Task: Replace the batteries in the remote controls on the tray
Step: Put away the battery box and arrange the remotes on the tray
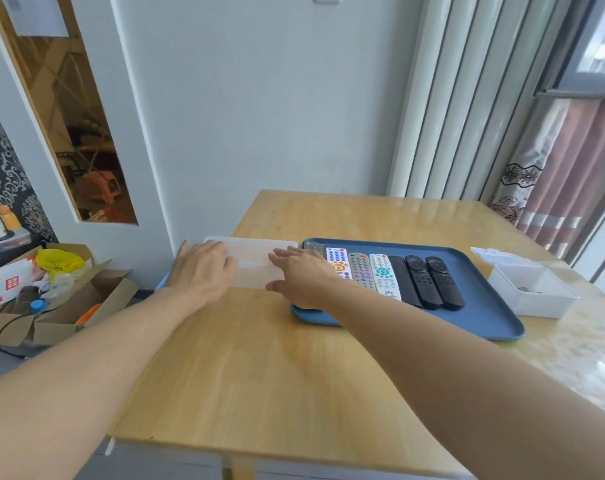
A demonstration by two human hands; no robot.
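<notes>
A blue tray (481,317) on the wooden table holds a row of several remote controls: light ones with coloured buttons (380,275) and black ones (432,282). Left of the tray lies a translucent white plastic box (252,258) with its lid on. My left hand (200,268) rests over the box's left end with fingers on the lid. My right hand (301,275) lies on the box's right end, fingers stretched across the lid and thumb at its near edge, covering the leftmost remotes.
An open white box (529,289) with its lid up stands right of the tray, something small and dark inside. A cardboard box of clutter (52,292) sits on the floor at the left. A wall and curtains stand behind the table (259,358).
</notes>
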